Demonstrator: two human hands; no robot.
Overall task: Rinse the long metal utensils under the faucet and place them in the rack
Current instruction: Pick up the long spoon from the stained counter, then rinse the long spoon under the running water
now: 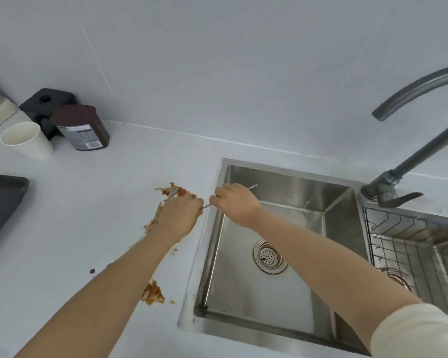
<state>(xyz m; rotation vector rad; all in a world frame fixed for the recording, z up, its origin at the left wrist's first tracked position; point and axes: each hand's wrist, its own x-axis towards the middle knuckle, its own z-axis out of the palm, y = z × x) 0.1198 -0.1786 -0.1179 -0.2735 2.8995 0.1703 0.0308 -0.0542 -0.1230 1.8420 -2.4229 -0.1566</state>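
**A:** Where are the utensils?

**B:** Both are in the hands, at the left edge of the sink. The left hand is curled round a spoon, whose bowl lies in the food mess on the tabletop. The right hand is closed on a thin metal stick, and its tip pokes out over the basin. A bit of metal shows between the hands, but I can't tell which piece it belongs to.

**A:** So nothing is rinsed?

**B:** I'd say not. I see no clear stream from the faucet, and its spout is well to the right of both hands.

**A:** What could go wrong?

**B:** The sauce, mostly. A greasy handle may slip in the fingers, and the spoon could clatter into the basin or drag more mess across the tabletop. The hands are almost touching, so the two pieces could knock together as they lift.

**A:** And further on?

**B:** The faucet lever sits on the far side. To work it, one hand would probably have to hold both pieces, and that's an easy time to drop one. The rack is wire, so a thin stick laid along the gaps could fall through.
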